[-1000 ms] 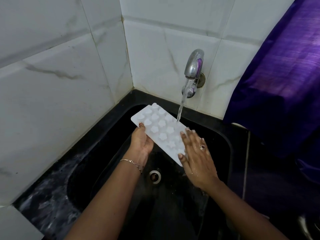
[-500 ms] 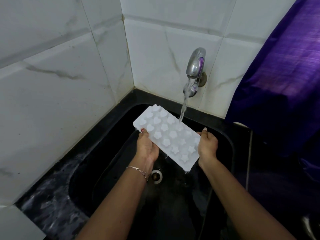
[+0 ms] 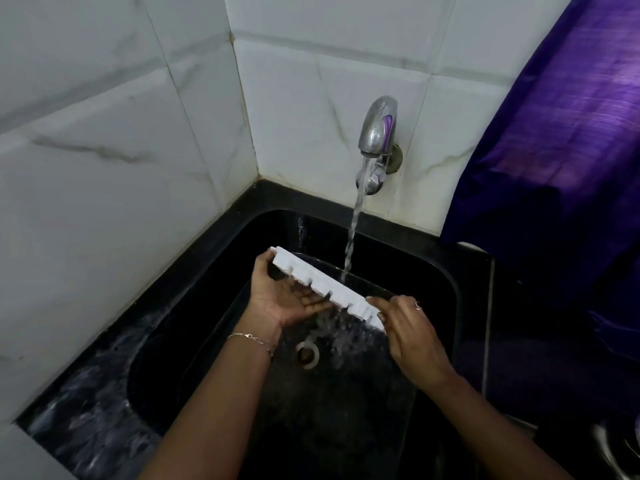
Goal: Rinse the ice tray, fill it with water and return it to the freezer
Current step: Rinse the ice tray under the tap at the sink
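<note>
- I hold the ice tray (image 3: 323, 280) over the sink (image 3: 446, 282), tipped up on one long edge. Its cell face is hidden from me.
- Long axis: it runs from 10 o'clock to 4 o'clock, between my two hands.
- Left hand (image 3: 284, 296): grips the 10 o'clock end, thumb over the upper edge, fingers spread beneath.
- Right hand (image 3: 408, 327): pinches the 4 o'clock end with its fingertips.
- The water stream (image 3: 353, 237) from the tap (image 3: 377, 133) at 12 o'clock lands on the far side at about mid-length. Runoff falls toward the drain (image 3: 307, 353) at 6 o'clock.
- Judgement: filling calls for rolling the tray level about this axis, cells up, with mid-length kept under the stream. Each hand has one end, so neither is nearer.
</note>
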`<state>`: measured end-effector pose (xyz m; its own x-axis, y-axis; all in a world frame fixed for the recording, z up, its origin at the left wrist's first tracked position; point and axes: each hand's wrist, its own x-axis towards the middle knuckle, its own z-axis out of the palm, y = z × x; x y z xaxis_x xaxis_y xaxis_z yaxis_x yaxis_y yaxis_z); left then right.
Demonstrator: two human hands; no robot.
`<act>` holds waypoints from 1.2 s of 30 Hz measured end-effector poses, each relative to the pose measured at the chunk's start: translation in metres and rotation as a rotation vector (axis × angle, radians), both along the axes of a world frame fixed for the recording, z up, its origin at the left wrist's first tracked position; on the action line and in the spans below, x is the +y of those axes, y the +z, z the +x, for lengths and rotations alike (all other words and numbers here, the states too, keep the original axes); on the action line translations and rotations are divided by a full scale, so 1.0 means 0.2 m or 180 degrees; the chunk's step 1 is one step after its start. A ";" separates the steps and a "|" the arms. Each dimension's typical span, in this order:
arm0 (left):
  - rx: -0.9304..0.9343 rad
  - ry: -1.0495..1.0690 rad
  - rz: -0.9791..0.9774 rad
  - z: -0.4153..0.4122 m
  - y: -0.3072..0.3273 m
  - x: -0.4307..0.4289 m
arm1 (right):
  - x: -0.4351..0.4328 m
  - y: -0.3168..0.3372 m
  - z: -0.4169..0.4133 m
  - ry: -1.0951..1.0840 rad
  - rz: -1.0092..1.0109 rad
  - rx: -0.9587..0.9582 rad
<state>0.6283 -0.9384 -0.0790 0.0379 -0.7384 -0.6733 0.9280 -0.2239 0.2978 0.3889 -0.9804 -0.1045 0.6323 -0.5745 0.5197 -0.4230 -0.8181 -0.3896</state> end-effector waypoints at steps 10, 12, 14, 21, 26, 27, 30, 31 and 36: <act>-0.1386 -0.0223 0.0094 0.15 0.01 0.12 | -0.14 0.09 -0.04 0.0280 -0.0380 0.0851; -0.1863 -0.0284 0.0146 0.14 0.02 0.14 | -0.20 0.21 0.06 -0.0227 0.0271 0.0206; -0.2453 -0.0321 0.0251 0.11 0.05 0.15 | -0.33 0.35 0.20 -0.0754 0.0987 -0.0558; -0.4019 -0.0489 0.0313 0.07 0.16 0.18 | -0.65 0.69 0.66 -0.0803 0.4289 -0.1369; -0.4249 -0.0494 0.0213 0.08 0.23 0.18 | -0.72 0.69 0.76 -0.1171 0.4616 -0.1975; -0.4234 -0.0453 0.0226 0.08 0.23 0.18 | -0.73 0.67 0.77 -0.1240 0.4595 -0.2004; -0.4159 -0.0253 0.0232 0.09 0.22 0.19 | -0.76 0.63 0.77 -0.1254 0.4626 -0.1995; -0.4092 -0.0186 0.0246 0.09 0.22 0.18 | -0.76 0.63 0.76 -0.1176 0.4694 -0.2023; -0.3874 0.0015 0.0329 0.09 0.20 0.17 | -0.77 0.58 0.72 -0.0544 0.4964 -0.2335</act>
